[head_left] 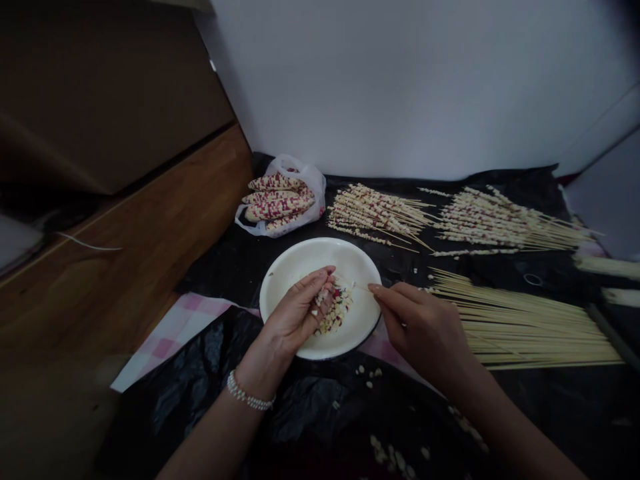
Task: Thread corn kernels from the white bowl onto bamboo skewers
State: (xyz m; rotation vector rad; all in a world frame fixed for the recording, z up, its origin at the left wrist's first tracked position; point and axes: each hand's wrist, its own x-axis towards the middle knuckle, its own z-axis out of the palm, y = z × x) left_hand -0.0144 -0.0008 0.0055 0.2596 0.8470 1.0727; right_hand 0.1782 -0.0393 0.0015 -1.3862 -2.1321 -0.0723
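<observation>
A white bowl point(365, 330) holds loose pale and dark red corn kernels point(341, 312). Over its left half is my left hand point(300, 310), cupped with the palm turned inward and kernels lying in the fingers; a bracelet circles that wrist. My right hand point(423, 323) is at the bowl's right rim, thumb and forefinger pinching a thin skewer point(361, 287). The skewer points left over the bowl, with a pale kernel at its tip, a short gap from my left fingertips.
Behind the bowl sit a plastic bag of speckled corn cobs point(280, 200) and two piles of kernel-threaded skewers point(377, 210). Bare skewers point(540, 327) lie at the right. Loose kernels point(390, 457) are scattered on the black sheet point(215, 263) in front.
</observation>
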